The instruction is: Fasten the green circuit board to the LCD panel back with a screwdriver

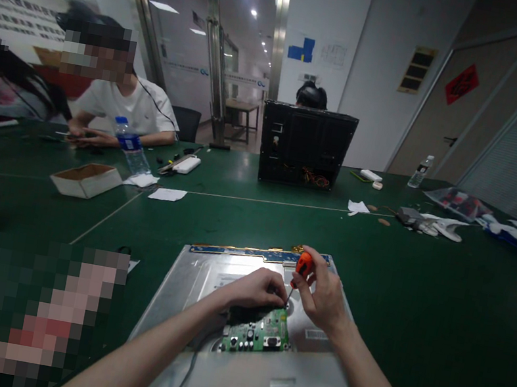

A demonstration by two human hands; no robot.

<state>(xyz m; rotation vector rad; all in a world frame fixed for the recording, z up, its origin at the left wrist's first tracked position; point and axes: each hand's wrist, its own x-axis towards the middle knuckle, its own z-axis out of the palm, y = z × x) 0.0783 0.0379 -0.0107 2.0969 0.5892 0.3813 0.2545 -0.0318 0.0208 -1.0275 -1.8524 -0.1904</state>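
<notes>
My right hand (323, 298) grips a screwdriver (303, 268) by its orange-and-black handle. The shaft points down toward the upper right corner of a green circuit board (258, 333). Close to the screwdriver's tip, my left hand (259, 288) has its fingers bent together; whether anything small is pinched there is hidden. The board is on the back of a silver metal display panel (236, 376), with a blue circuit strip (242, 253) along its far edge. A grey cable (191, 368) runs from beside the board over the panel's near edge.
Across the green table (419, 302) stands a black device casing (307, 145) with a person behind it. To the left are an open cardboard box (86, 182), a water bottle (132, 148) and paper scraps (167, 195). Gloves (442, 227) lie at right. Other people sit at left.
</notes>
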